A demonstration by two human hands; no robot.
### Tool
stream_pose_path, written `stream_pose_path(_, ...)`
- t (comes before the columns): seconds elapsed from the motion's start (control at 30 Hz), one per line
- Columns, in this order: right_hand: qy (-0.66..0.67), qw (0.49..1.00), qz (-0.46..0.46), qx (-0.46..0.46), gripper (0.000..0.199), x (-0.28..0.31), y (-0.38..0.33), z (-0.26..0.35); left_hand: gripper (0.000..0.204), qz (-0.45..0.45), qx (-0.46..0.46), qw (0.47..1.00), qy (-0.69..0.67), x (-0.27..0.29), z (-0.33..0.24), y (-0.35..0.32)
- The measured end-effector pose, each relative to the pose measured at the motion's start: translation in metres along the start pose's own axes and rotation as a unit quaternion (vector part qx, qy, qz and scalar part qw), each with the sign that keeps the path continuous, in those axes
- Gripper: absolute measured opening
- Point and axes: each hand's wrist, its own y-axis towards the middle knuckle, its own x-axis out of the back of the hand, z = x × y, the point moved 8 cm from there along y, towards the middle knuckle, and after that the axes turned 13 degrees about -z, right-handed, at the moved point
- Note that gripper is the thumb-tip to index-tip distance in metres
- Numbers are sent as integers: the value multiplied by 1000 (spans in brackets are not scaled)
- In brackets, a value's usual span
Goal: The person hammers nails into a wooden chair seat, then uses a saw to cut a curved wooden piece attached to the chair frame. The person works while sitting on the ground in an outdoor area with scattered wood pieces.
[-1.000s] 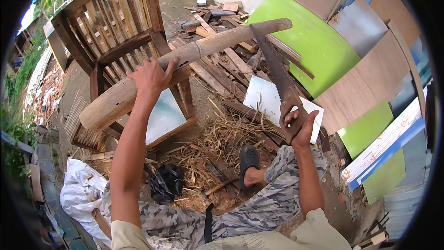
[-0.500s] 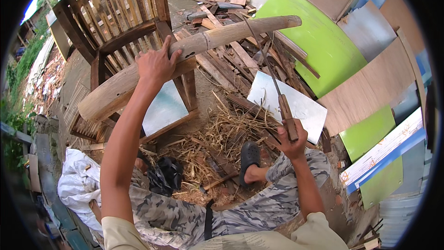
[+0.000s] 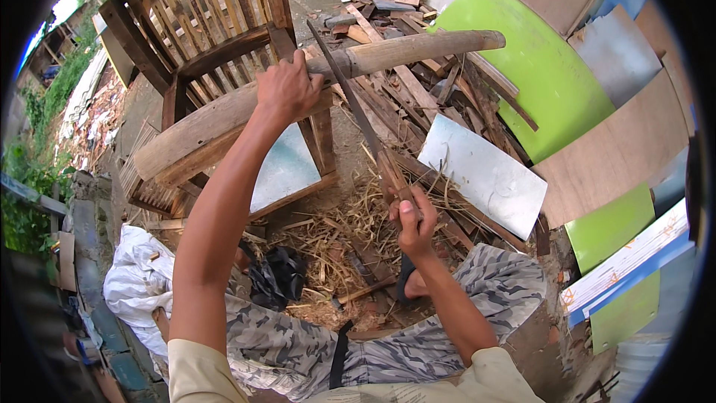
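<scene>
Left hand [image 3: 287, 89] clamped over the top of the thick bamboo pole [image 3: 321, 86], fingers wrapped round it, pinning it against the slatted wooden chair [image 3: 216, 37] that props it up off the ground. Pole running from low left to high right, far end jutting free over the scrap heap. Just right of those knuckles, the long machete blade [image 3: 350, 97] crossing the pole, edge laid against the wood. Down and right, right hand [image 3: 410, 216] closed tight on the machete handle, thumb along the grip, arm bent.

Biggest worry: blade sitting very near the left hand. Any skid along the smooth, rounded bamboo toward the left, and those fingers are right in the path. Round stock, easy to glance off rather than bite.

Next worry: pole only resting on the chair, held by grip alone. Hard stroke, likely roll or kick, and the free end swings.

Below, dry bamboo shavings [image 3: 350, 239] heaped on the ground, a sandalled foot [image 3: 409, 283] planted among them, directly under the blade's line. Follow-through past the pole, and leg or foot could take it. Loose litter underfoot, poor footing too.

Further right, metal sheet [image 3: 485, 175] and green panels [image 3: 544, 82] lying about, well apart from the work.
</scene>
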Motion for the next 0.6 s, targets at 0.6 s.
stream_pose_path(0.6,9,993,-5,-115,66,-66,36,-160,77,-120,-66,990,38,2,-2,-15)
